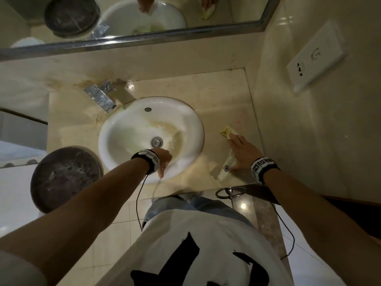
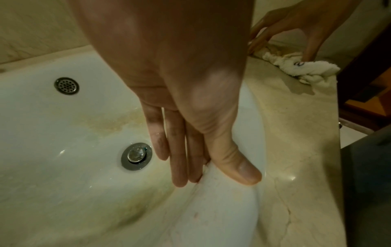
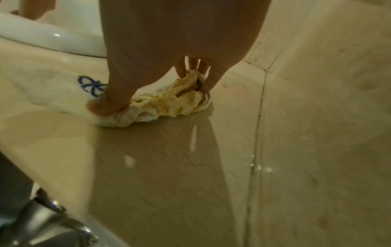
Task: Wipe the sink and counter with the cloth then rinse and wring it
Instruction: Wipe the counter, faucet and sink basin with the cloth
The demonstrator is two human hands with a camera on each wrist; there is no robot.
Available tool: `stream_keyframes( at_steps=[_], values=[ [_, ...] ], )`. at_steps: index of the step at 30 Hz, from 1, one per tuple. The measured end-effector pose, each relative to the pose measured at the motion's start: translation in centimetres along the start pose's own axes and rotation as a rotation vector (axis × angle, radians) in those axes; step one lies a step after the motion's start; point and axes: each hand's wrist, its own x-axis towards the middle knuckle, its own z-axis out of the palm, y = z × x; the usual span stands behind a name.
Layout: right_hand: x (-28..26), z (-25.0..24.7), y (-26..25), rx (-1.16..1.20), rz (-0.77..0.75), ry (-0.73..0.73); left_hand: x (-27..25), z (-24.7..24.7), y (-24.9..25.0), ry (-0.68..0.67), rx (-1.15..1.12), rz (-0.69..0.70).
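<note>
The person is standing at the near edge of the counter point(image 1: 216, 93), and everything here is placed from the sink point(image 1: 115, 129). The left hand point(image 1: 162, 159) is bracing on the sink's near rim, thumb point(image 2: 239, 168) hooked over the lip and fingers point(image 2: 180, 150) lying straight down the inner wall, grasping nothing but the rim. To the right of the sink, the right hand point(image 1: 243, 153) is pressing the cloth point(image 3: 169, 102) onto the counter, thumb and fingertips pinning it rather than closing round it. The cloth is lying bunched, white with a blue emblem at its near end and stained yellow-brown at its far end. Judging from that staining, wiping on could be smearing grime back across the stone instead of lifting it; the trailing near end could also be slipping off the counter's front edge. Further off, brownish marks are lying in the sink beside the drain point(image 1: 157, 142), with the tap point(image 1: 101, 97) beyond the sink's far-left rim.
</note>
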Motion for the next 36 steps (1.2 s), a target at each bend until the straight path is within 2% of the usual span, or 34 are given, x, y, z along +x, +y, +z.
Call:
stream_keyframes(
  at_steps=[5,12,22,27,33,36],
  values=[
    [0.0,1.8,-3.0,0.324,0.187,0.112,0.2,0.3,-0.1,0.004,-0.001,-0.025],
    [2.5,2.5,-7.6,0.567,0.405,0.253,0.4,0.7,-0.3,0.013,-0.023,-0.043],
    [4.4,2.2,-7.3,0.708,0.503,0.315,1.0,0.5,-0.2,-0.013,-0.032,-0.041],
    [5.3,1.1,-6.5,0.722,0.475,0.349,1.1,0.8,-0.2,-0.01,-0.055,-0.062],
    [3.6,1.1,-6.6,0.429,0.419,0.304,0.9,1.0,-0.1,0.01,-0.081,-0.083],
    [2.8,1.8,-6.0,0.393,0.379,0.263,1.0,0.9,-0.1,0.006,-0.077,-0.086]
  ],
)
